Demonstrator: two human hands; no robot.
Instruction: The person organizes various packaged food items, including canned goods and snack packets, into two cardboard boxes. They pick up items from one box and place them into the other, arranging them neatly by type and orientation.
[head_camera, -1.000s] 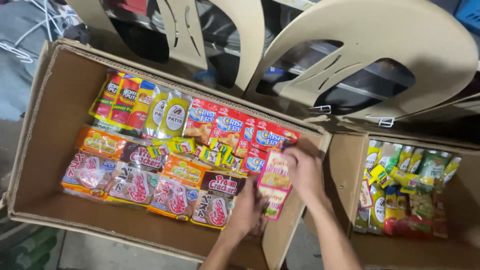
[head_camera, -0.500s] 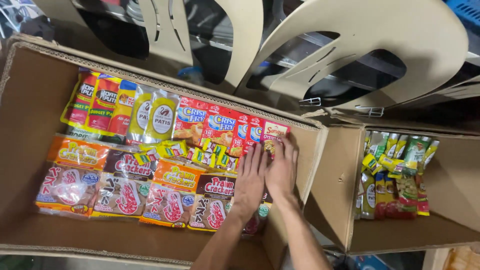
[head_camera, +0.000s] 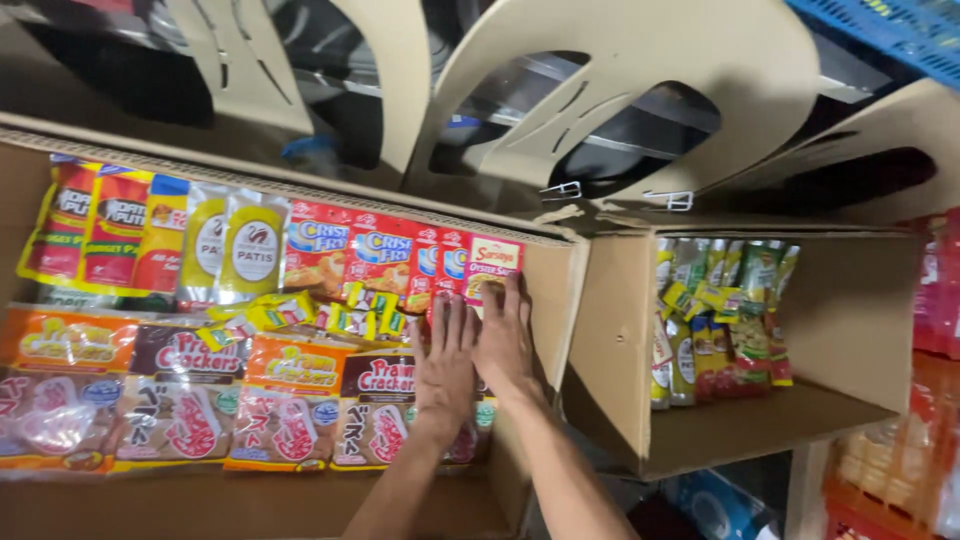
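Note:
Both my hands lie flat, side by side, on snack packets at the right end of a large cardboard box (head_camera: 560, 300). My left hand (head_camera: 447, 358) presses on a brown cracker packet (head_camera: 375, 378). My right hand (head_camera: 508, 338) rests beside it, its fingertips touching a red and white sauce sachet (head_camera: 492, 262) against the box's right wall. Red breading-mix packets (head_camera: 345, 250) stand along the back row. Neither hand grips anything.
Yellow and white sauce pouches (head_camera: 232, 250) and red-orange packets (head_camera: 100, 230) fill the back left. Orange cracker packets (head_camera: 70, 345) lie in front. A second cardboard box (head_camera: 840, 320) to the right holds green and yellow sachets (head_camera: 720, 300). Curved cardboard cut-outs (head_camera: 640, 60) stand behind.
My right hand set the sachet it held into the box's right end. Both hands came together and now press flat on the packets; the view shifted right.

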